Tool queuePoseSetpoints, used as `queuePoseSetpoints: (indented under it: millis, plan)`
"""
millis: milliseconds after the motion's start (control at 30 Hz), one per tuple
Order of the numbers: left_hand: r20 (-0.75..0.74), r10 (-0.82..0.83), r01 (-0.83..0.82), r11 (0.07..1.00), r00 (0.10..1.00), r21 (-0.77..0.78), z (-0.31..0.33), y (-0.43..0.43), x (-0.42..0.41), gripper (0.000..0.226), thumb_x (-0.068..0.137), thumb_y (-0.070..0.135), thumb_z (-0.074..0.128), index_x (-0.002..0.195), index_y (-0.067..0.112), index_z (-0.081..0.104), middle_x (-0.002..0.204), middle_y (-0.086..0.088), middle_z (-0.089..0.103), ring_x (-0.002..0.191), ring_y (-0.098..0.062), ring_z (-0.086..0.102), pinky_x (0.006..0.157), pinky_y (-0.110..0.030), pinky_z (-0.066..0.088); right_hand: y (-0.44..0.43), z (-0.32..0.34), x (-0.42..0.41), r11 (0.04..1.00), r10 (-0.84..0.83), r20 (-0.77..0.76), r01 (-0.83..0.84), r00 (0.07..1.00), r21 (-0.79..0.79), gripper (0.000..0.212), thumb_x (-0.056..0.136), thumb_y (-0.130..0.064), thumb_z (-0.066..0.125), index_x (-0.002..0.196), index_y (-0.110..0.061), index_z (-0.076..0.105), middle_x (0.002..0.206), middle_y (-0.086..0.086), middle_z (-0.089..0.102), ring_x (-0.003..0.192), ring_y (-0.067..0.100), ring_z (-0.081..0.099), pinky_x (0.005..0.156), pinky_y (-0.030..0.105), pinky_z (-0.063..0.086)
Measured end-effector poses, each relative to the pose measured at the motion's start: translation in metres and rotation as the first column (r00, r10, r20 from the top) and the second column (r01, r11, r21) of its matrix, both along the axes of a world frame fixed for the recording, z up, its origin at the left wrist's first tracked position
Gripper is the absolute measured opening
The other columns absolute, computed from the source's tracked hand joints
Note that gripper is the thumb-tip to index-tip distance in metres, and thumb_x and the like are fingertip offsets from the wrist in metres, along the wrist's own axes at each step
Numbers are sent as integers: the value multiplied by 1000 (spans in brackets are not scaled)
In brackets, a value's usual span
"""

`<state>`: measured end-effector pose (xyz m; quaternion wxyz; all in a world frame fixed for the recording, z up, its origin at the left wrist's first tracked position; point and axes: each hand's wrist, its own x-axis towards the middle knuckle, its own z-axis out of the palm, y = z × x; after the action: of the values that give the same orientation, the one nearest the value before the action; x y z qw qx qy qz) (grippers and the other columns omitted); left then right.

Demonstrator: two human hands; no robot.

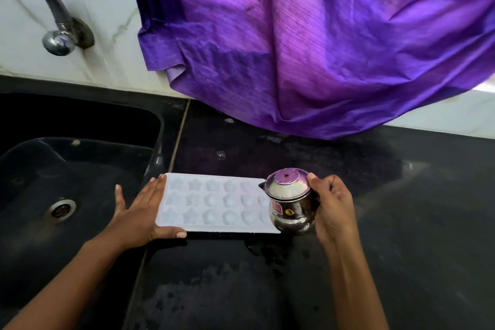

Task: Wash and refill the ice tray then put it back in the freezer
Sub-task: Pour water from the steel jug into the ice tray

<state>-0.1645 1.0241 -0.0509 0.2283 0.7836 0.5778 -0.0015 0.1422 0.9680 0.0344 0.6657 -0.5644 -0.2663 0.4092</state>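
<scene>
Two bare hands work at a white plastic ice tray (214,203), which lies flat on the glossy black stone counter (388,236) just right of the black sink (80,126). Its long axis runs left to right, with the open moulds facing up. The moulds sit in three rows, some star-shaped, some rounded; whether they hold water is hard to make out.

The left hand (136,211) rests against the tray's left end with its fingers (158,182) straight and slightly spread and the thumb along the near edge. The right hand (333,209) curls round a small, bulbous stainless-steel jug (290,203) with a domed lid and its spout pointing left. The jug hides the tray's right end; I cannot tell if it rests on the tray.

A wrinkled purple cloth (321,43) hangs behind, and a curved grey tap (57,32), cut off at the top left, comes out of the white wall.
</scene>
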Motion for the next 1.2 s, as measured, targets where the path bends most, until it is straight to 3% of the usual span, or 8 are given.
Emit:
queuePoseSetpoints:
  millis: [200, 567, 867, 1200]
  plan:
    - [3, -9, 9, 1000, 1000, 0, 1, 0, 1, 150, 24, 104, 18, 141, 24, -30, 154, 11, -22, 130, 4, -28, 78, -34, -48, -8, -5, 13, 997, -63, 47, 65, 997, -37, 37, 88, -7, 58, 63, -18, 32, 60, 2, 38, 57, 13, 36, 56, 31, 33]
    - [-9, -19, 19, 1000, 1000, 6, 0, 1, 0, 147, 26, 104, 19, 142, 27, -28, 155, 9, -21, 131, 3, -27, 76, -35, -48, -10, -7, 15, 995, -75, 136, 83, 988, -47, 38, 87, -6, 58, 63, -18, 31, 58, 1, 33, 55, 12, 31, 53, 30, 29]
    - [2, -22, 22, 1000, 1000, 16, -1, 1, 0, 147, 28, 104, 22, 143, 26, -26, 155, 10, -21, 132, 3, -26, 76, -33, -48, -10, -6, 15, 995, -68, 153, 79, 986, -65, 37, 87, -6, 58, 64, -17, 32, 56, -1, 37, 50, 8, 36, 48, 25, 34]
    - [15, -12, 12, 1000, 1000, 16, 1, -1, 0, 150, 25, 104, 19, 143, 25, -27, 155, 9, -21, 131, 2, -25, 77, -35, -48, -11, -4, 14, 994, -49, 139, 61, 989, -86, 36, 88, -6, 57, 65, -17, 31, 59, 1, 39, 54, 12, 38, 51, 28, 35]
